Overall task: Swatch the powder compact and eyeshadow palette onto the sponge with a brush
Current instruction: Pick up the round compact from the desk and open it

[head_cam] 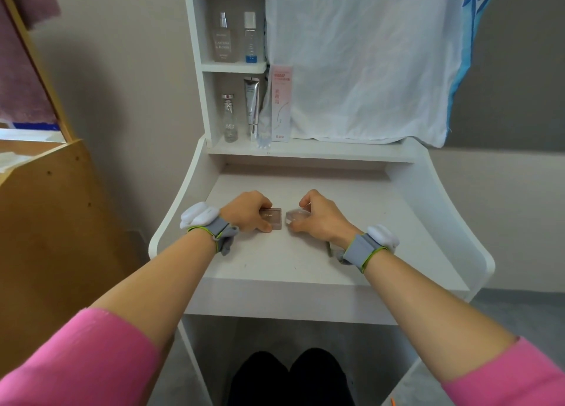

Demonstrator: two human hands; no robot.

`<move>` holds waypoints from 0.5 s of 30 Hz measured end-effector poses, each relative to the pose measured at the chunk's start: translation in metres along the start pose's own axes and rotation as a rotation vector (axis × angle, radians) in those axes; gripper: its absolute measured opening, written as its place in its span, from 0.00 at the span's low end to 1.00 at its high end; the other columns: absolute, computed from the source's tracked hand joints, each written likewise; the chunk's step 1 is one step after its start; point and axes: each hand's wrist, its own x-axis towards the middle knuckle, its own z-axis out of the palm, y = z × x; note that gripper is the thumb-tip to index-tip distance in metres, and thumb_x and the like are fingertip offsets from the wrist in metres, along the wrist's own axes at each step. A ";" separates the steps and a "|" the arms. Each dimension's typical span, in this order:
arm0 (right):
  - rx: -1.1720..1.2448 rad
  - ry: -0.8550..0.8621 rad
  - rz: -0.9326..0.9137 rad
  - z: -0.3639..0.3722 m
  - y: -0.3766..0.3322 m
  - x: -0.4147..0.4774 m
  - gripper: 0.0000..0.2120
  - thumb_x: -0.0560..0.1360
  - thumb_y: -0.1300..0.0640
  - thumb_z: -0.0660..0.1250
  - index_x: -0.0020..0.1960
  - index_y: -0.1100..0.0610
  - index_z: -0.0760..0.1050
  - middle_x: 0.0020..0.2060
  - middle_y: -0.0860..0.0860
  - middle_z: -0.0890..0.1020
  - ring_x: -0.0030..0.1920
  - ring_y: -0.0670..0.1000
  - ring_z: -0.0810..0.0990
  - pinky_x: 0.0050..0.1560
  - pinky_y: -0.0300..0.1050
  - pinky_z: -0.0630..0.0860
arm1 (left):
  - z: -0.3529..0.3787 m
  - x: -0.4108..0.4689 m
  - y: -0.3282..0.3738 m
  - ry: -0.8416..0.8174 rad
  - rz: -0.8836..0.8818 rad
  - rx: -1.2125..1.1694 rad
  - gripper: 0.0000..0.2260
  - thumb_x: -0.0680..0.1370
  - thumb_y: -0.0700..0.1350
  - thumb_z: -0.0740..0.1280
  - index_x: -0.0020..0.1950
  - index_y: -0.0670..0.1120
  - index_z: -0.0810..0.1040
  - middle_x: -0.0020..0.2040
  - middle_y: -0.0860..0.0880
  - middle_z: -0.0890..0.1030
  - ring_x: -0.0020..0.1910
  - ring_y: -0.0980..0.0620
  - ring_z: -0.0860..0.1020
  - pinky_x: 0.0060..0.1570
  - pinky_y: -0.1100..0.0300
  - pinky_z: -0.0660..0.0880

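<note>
On the white desk (305, 268), near the middle of its top, the left hand (248, 211) grips a small square pinkish palette (273, 219), fingers curled over its far edge and thumb against its near edge. Just beside it to the right, not quite touching, sits a round clear-lidded compact (297, 216); the right hand (318, 219) grasps it, fingers wrapped over the far side and thumb low at the near side. Both cases rest flat on the desk and look shut. Each wrist wears a grey strap with a white pad. By the right wrist a thin dark stick-like thing (330, 248) lies on the desk, mostly hidden under the arm; what it is cannot be told.

At the back of the desk a raised ledge carries a clear glass bottle (230, 119), a silver tube (252, 109) and a tall pink box (281, 103). The shelf above holds a spray bottle (223, 38) and a slim bottle with blue liquid (250, 37). A white cloth (360, 57) hangs over the rear right part of the unit, covering whatever is behind it. Nothing lies between the hands and the front edge.
</note>
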 end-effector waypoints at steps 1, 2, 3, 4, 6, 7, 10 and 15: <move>0.011 0.003 -0.009 -0.001 0.000 -0.001 0.25 0.70 0.52 0.74 0.61 0.57 0.68 0.57 0.54 0.74 0.56 0.55 0.74 0.49 0.43 0.70 | 0.000 0.000 0.000 -0.002 -0.007 0.004 0.21 0.70 0.46 0.74 0.59 0.37 0.78 0.56 0.39 0.81 0.54 0.41 0.78 0.52 0.53 0.73; 0.023 0.007 -0.022 -0.002 -0.001 -0.001 0.25 0.70 0.52 0.74 0.61 0.57 0.68 0.56 0.54 0.74 0.55 0.54 0.74 0.49 0.42 0.69 | 0.000 0.000 0.001 -0.002 -0.012 0.012 0.22 0.70 0.46 0.74 0.61 0.37 0.77 0.59 0.39 0.80 0.57 0.41 0.77 0.53 0.54 0.72; 0.039 0.013 -0.037 -0.002 -0.001 -0.002 0.24 0.70 0.52 0.74 0.61 0.58 0.68 0.55 0.53 0.74 0.54 0.53 0.74 0.48 0.41 0.69 | -0.001 -0.001 0.003 -0.002 -0.018 0.019 0.24 0.71 0.45 0.73 0.64 0.39 0.76 0.62 0.40 0.78 0.60 0.42 0.76 0.55 0.56 0.71; 0.060 0.021 -0.051 -0.003 -0.002 -0.004 0.24 0.71 0.52 0.74 0.60 0.58 0.68 0.55 0.52 0.74 0.53 0.52 0.74 0.48 0.41 0.69 | -0.002 -0.002 0.005 0.001 -0.023 0.015 0.26 0.72 0.45 0.73 0.68 0.41 0.73 0.66 0.42 0.75 0.64 0.43 0.73 0.58 0.57 0.69; 0.124 0.044 -0.073 -0.005 -0.003 -0.005 0.22 0.71 0.51 0.74 0.59 0.58 0.69 0.53 0.51 0.75 0.51 0.51 0.74 0.47 0.41 0.70 | -0.004 -0.003 0.010 0.049 -0.014 -0.056 0.25 0.75 0.43 0.69 0.71 0.43 0.70 0.70 0.45 0.71 0.68 0.46 0.70 0.63 0.60 0.66; 0.168 0.056 -0.079 -0.005 -0.004 -0.005 0.22 0.71 0.51 0.74 0.58 0.58 0.70 0.52 0.51 0.75 0.50 0.51 0.74 0.47 0.41 0.71 | -0.005 -0.003 0.012 0.091 -0.019 -0.137 0.22 0.77 0.40 0.66 0.71 0.43 0.71 0.70 0.46 0.72 0.68 0.47 0.70 0.63 0.61 0.66; 0.298 0.094 -0.088 -0.007 -0.008 -0.005 0.21 0.70 0.52 0.76 0.57 0.58 0.71 0.50 0.50 0.75 0.47 0.49 0.74 0.43 0.39 0.71 | -0.007 0.003 0.022 0.196 -0.125 -0.585 0.15 0.78 0.32 0.59 0.61 0.40 0.77 0.58 0.42 0.79 0.56 0.48 0.77 0.54 0.61 0.73; 0.397 0.146 -0.145 -0.011 -0.012 -0.006 0.20 0.69 0.56 0.76 0.57 0.58 0.72 0.53 0.51 0.77 0.50 0.49 0.75 0.46 0.36 0.71 | -0.012 -0.005 0.043 0.025 -0.253 -1.309 0.13 0.82 0.43 0.57 0.47 0.37 0.76 0.41 0.38 0.79 0.38 0.42 0.80 0.47 0.52 0.79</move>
